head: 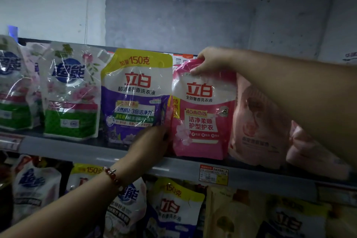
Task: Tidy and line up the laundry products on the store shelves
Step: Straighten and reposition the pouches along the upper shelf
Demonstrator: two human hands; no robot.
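Right arm extended from the right edge, raised, right hand (210, 61) curled with fingers (201, 56) and thumb pinching downward, left forearm rising from lower left, beaded bracelet on wrist, left hand (152, 145) reaching up and forward, fingertips hidden

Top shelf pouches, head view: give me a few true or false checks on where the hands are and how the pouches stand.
1. The right hand grips the top of the pink pouch. True.
2. The left hand is on the lower shelf. False: it is at the bottom corner of the purple pouch, on the top shelf.
3. The purple pouch stands left of the pink one. True.
4. The green-bottomed pouch lies flat. False: it stands upright.
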